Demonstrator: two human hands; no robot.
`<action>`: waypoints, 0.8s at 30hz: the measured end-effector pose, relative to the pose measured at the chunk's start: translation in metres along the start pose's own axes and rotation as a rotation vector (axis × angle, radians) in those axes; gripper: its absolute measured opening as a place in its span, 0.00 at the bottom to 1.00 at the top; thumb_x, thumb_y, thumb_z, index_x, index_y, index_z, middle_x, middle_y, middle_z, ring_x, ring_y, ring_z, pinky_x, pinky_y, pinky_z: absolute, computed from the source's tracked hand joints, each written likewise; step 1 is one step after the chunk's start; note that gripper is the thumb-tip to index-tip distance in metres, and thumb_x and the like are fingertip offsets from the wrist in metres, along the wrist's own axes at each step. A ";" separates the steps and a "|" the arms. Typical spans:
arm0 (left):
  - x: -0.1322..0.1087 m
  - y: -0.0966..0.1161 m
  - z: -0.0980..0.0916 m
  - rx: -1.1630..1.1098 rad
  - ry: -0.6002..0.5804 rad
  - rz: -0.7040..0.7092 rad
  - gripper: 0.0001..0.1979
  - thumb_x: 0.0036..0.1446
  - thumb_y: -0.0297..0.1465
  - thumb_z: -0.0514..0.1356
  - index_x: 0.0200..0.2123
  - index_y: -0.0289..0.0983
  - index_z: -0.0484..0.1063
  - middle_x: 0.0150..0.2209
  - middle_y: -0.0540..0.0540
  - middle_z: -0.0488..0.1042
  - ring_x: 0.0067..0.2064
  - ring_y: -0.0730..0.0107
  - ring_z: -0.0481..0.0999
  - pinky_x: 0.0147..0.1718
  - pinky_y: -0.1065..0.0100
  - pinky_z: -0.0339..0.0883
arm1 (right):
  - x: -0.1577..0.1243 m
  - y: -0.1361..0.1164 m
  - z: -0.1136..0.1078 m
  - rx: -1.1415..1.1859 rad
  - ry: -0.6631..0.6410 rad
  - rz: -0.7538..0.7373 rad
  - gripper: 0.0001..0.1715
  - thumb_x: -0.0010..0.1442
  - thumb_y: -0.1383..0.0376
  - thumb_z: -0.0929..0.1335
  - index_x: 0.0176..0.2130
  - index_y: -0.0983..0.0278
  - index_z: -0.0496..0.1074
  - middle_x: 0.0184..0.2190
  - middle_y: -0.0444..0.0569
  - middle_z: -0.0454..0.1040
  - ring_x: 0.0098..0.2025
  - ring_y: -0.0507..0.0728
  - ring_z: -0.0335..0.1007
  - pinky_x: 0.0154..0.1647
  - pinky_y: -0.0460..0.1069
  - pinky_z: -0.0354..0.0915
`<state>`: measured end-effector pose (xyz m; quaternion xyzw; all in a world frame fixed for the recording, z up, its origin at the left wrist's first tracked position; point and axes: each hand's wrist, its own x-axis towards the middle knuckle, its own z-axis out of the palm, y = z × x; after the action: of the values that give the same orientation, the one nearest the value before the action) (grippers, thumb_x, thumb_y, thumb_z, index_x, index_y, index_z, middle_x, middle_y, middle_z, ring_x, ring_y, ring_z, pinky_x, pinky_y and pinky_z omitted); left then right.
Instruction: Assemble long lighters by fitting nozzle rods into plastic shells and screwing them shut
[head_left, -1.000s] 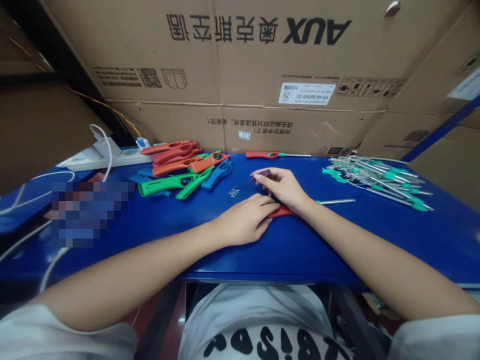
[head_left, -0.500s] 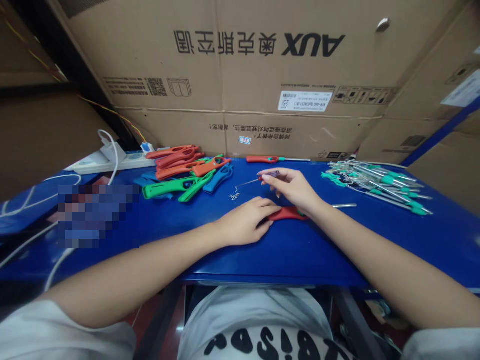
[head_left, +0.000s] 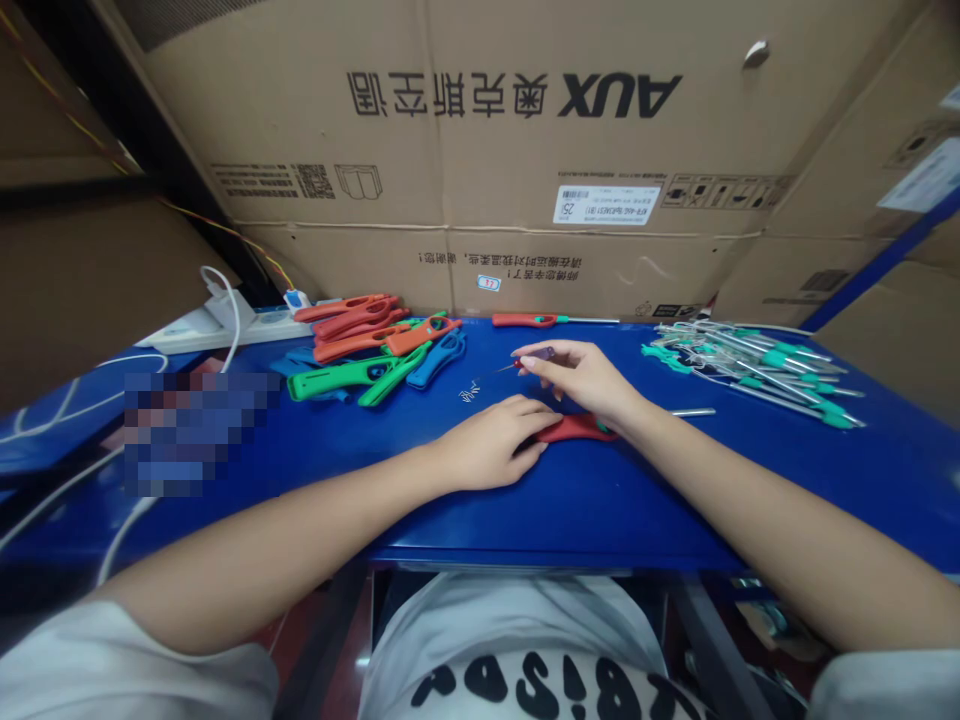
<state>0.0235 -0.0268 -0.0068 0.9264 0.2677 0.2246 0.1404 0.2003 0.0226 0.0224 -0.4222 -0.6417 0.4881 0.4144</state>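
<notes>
Under my left hand (head_left: 491,442) lies a red lighter (head_left: 576,429) with a long metal tube; my fingers and thumb are closed around its handle end. My right hand (head_left: 581,378) pinches the purple-red handle of a screwdriver (head_left: 536,357) above that lighter. The screwdriver's thin shaft points left, toward a small heap of screws (head_left: 470,391) on the blue table (head_left: 465,525). My right wrist covers part of the lighter, and its tube shows beyond the wrist.
Red, green and blue lighter casings (head_left: 352,340) are piled at the back left. Metal tubes with teal parts (head_left: 787,375) lie at the right. Another red lighter (head_left: 525,320) rests by the cardboard wall (head_left: 450,200). A power strip (head_left: 187,335) and white cables are on the left.
My right hand has shifted slightly, and the screwdriver's shaft now looks shorter, its tip less clear near the screws. My left hand stays on the red lighter.
</notes>
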 end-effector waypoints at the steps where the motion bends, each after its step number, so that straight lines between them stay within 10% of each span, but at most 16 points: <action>1: 0.000 0.000 0.000 -0.001 0.002 0.003 0.19 0.66 0.27 0.55 0.59 0.32 0.71 0.56 0.37 0.75 0.57 0.57 0.73 0.60 0.55 0.68 | 0.000 -0.001 -0.001 -0.005 -0.002 0.010 0.21 0.52 0.53 0.77 0.42 0.62 0.83 0.36 0.50 0.82 0.27 0.51 0.67 0.21 0.44 0.60; 9: 0.001 0.001 -0.001 -0.050 0.024 -0.016 0.20 0.65 0.28 0.57 0.59 0.32 0.71 0.56 0.36 0.76 0.58 0.57 0.74 0.60 0.56 0.69 | -0.003 -0.007 -0.013 0.070 0.116 -0.063 0.23 0.51 0.50 0.77 0.40 0.63 0.82 0.33 0.49 0.80 0.28 0.50 0.67 0.23 0.45 0.61; 15: 0.004 -0.008 0.003 -0.249 0.210 -0.261 0.18 0.64 0.37 0.61 0.53 0.34 0.77 0.53 0.38 0.80 0.54 0.56 0.79 0.56 0.55 0.72 | -0.003 0.001 -0.026 0.341 0.325 -0.078 0.21 0.50 0.49 0.77 0.30 0.63 0.74 0.22 0.41 0.69 0.23 0.48 0.64 0.20 0.44 0.60; 24: 0.007 -0.014 -0.010 -0.522 0.506 -0.451 0.18 0.56 0.43 0.69 0.43 0.36 0.81 0.41 0.43 0.84 0.43 0.59 0.83 0.43 0.63 0.76 | -0.004 0.001 -0.027 0.402 0.279 -0.056 0.18 0.51 0.53 0.75 0.29 0.64 0.74 0.20 0.41 0.67 0.20 0.48 0.63 0.18 0.44 0.59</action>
<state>0.0177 -0.0095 -0.0011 0.6935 0.4239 0.4689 0.3457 0.2270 0.0260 0.0256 -0.3765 -0.4799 0.5312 0.5880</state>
